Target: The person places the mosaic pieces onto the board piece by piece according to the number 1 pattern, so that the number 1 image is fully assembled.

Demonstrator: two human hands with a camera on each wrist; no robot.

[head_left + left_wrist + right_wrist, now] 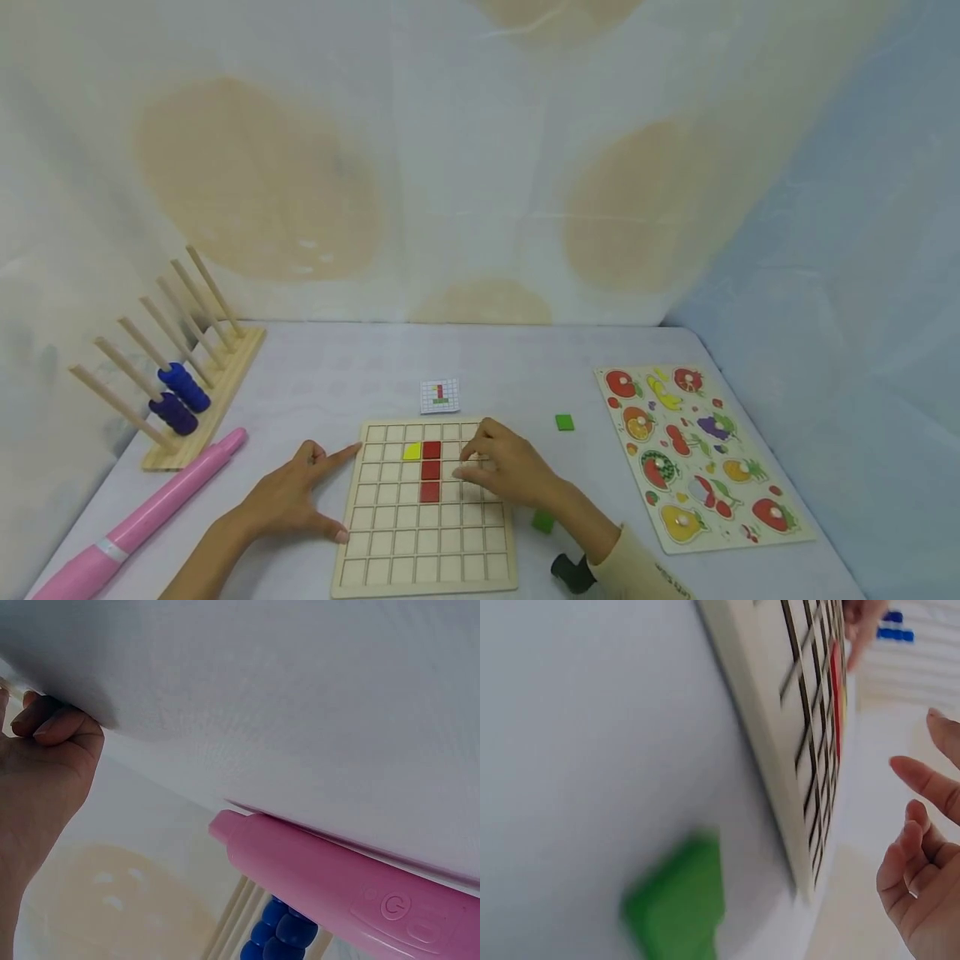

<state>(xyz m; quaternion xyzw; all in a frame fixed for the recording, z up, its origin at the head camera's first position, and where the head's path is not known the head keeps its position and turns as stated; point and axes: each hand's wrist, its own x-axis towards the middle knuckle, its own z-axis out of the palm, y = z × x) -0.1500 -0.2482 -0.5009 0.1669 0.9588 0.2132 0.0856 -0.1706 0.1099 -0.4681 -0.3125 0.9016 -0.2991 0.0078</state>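
Note:
A wooden grid board lies before me. Three red square tiles form a column in its cells, with a yellow tile left of the top one. My left hand touches the board's left edge with spread thumb and index finger; its other fingers fold inward in the left wrist view. Over the right half of the board hovers my right hand, thumb and index finger apart, holding nothing. Beyond the board is a small card printed with a coloured grid pattern.
One green tile lies right of the board; more green shows beside my right forearm. A fruit puzzle board is at the right. On the left are a peg stand with blue beads and a pink wand-like object.

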